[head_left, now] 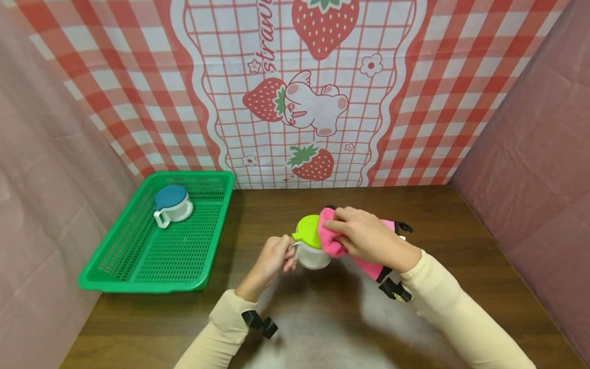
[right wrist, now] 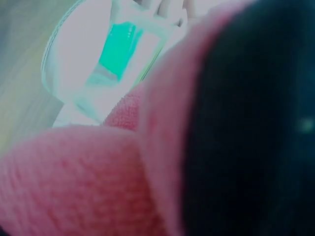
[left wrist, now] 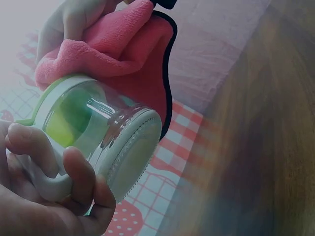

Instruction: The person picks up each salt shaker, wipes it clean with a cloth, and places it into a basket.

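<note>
My left hand (head_left: 272, 259) grips the white handle of a clear glass seasoning jar (head_left: 314, 258) with a lime-green lid. In the left wrist view the jar (left wrist: 106, 120) is tilted, its base facing right, and fingers (left wrist: 81, 174) curl round the handle. My right hand (head_left: 366, 237) holds a pink cloth (head_left: 328, 237) with black edging against the right side of the lid. Folds of the cloth (right wrist: 74, 182) fill much of the right wrist view and hide the right hand there; part of the jar (right wrist: 118, 54) shows behind them.
A green plastic basket (head_left: 214, 241) stands on the left of the brown wooden table (head_left: 442, 220). Inside it, near the back, is a similar jar (head_left: 178, 211) with a blue lid and white handle. A strawberry-print checked cloth (head_left: 322, 154) hangs behind the table.
</note>
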### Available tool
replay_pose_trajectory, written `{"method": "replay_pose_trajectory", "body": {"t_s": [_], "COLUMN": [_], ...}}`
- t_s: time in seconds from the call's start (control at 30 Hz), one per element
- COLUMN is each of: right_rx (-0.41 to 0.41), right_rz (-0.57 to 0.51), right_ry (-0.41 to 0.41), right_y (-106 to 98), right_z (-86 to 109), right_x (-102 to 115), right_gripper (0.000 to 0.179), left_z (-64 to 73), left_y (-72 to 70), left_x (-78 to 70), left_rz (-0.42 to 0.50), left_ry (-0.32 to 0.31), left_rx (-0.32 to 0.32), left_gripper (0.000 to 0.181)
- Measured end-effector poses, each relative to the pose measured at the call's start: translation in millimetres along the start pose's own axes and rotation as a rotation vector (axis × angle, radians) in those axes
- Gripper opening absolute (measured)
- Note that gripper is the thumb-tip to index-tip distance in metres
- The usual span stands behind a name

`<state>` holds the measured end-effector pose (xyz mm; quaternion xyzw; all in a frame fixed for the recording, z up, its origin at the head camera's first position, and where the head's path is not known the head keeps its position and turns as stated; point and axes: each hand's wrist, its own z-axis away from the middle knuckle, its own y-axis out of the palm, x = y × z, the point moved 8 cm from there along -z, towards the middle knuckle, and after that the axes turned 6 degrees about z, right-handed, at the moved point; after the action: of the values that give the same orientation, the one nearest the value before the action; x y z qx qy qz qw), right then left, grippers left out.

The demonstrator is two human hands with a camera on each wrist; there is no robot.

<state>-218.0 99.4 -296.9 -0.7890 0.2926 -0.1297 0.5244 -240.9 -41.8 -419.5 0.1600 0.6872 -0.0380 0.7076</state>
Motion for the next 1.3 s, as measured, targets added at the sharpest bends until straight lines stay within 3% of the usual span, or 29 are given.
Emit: {"method": "replay_pose_trajectory", "body": {"t_s": [0.93, 1.3], "right_rx": [0.018, 0.064], "right_rz": [0.004, -0.007], "right_ry": [-0.033, -0.002], "right_y": [8.2, 15.5], "right_z": [-8.2, -13.2], "right_x": [14.3, 8.7], "right_gripper": [0.021, 0.024], "left_z": [0.4, 3.1], "left_y": [8.3, 17.9], "left_x": [6.0, 4.9], "left_rz": [-0.076, -0.209], "left_ry": [-0.047, -0.018], "left_rx": [-0.011, 0.076], "left_gripper": [0.037, 0.038]}}
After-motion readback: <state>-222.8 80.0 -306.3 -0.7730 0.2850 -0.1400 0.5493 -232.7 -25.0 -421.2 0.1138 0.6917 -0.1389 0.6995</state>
